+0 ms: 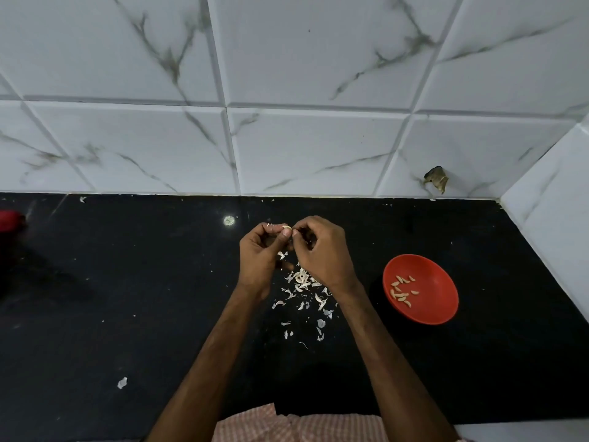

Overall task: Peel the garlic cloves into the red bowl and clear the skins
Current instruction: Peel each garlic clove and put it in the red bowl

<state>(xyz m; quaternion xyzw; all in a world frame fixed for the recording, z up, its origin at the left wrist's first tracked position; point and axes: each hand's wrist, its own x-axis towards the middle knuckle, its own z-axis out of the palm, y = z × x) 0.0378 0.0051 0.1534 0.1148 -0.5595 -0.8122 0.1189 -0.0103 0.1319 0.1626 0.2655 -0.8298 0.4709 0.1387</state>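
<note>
**Mia:** What is way over on the left, far from the red bowl (436,282)?

**Sam:** A red thing (9,221) at the edge of the black counter (159,282). It is too blurry to tell what it is.

**Mia:** And that little white bit?

**Sam:** One loose skin scrap (122,382). It is also far left of the bowl, closer to the person.

**Mia:** Where are the hands?

**Sam:** Both are held up over the counter, left of the bowl and a bit farther back. The left hand (261,250) has its fingers curled and pinches a garlic clove (287,230) at its tips. The right hand (322,250) meets it there. Its thumb and finger pinch the same clove from the other side.

**Mia:** What lies under them?

**Sam:** A pile of garlic skins (302,288), thin and white, spread on the counter left of the bowl. Nearer the person there is a checked cloth (287,425).

**Mia:** What is in the bowl?

**Sam:** A small bunch of peeled cloves (402,291), pale and curved. They sit toward its left side. The bowl stands flat on the counter.

**Mia:** And behind the bowl?

**Sam:** A brown crumpled thing (436,179) low on the white tiled wall (318,59).
</note>
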